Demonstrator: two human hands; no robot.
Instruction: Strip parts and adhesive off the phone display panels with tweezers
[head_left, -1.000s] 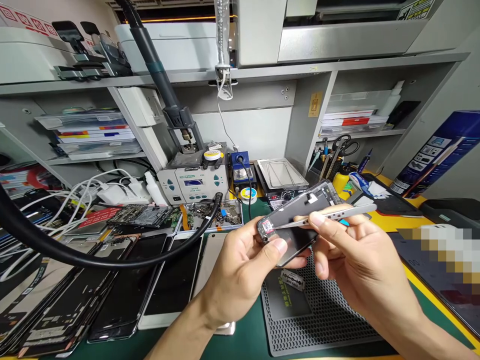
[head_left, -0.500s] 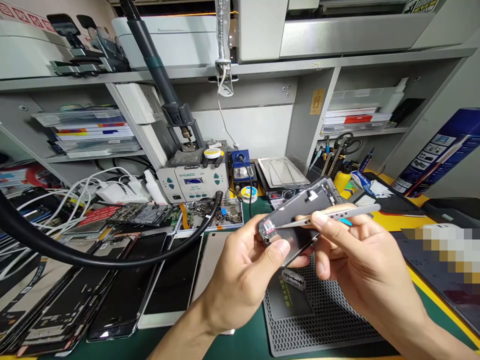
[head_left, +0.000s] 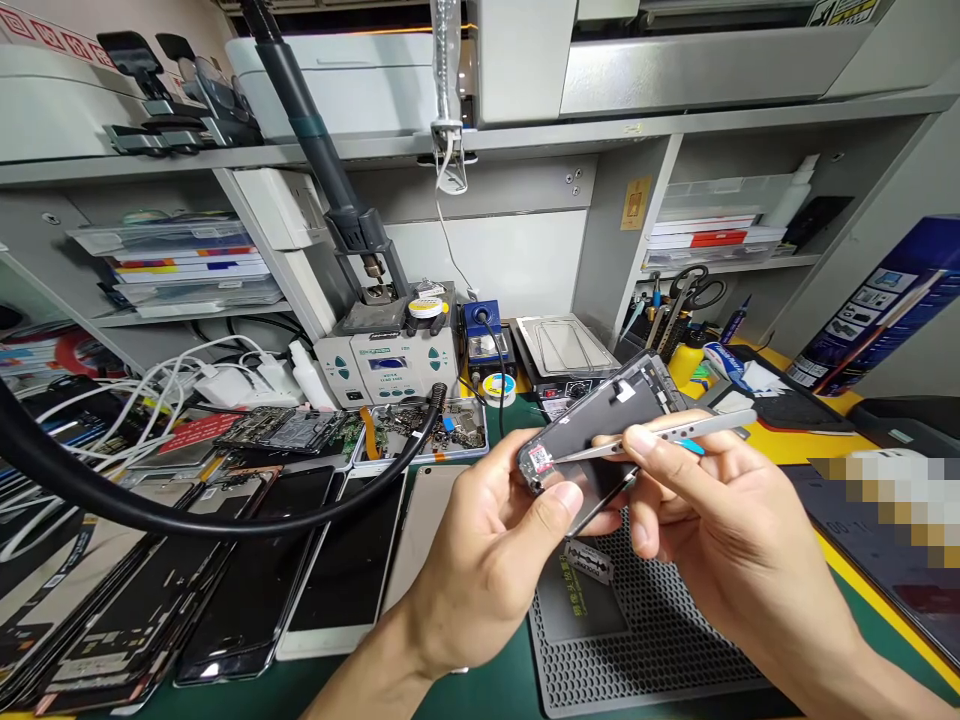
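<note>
A dark phone part (head_left: 611, 412) is tilted in the air near the middle of the view, with a small white and red label (head_left: 540, 458) at its left end. My left hand (head_left: 499, 550) is closed on that end, thumb on the front face. Between the thumb and fingers of my right hand (head_left: 720, 510) are metal tweezers (head_left: 675, 430), their tips at the label. Whether the tips touch the label I cannot tell. A razor blade (head_left: 589, 562) lies below the hands on a grey perforated mat (head_left: 645, 650).
Several phones and screens (head_left: 341, 560) lie in a row at the left. A black hose (head_left: 247, 522) arches over them. Behind stand a soldering station (head_left: 390, 360) and a tray of small parts (head_left: 480, 450). A blue can (head_left: 877, 310) stands at the right.
</note>
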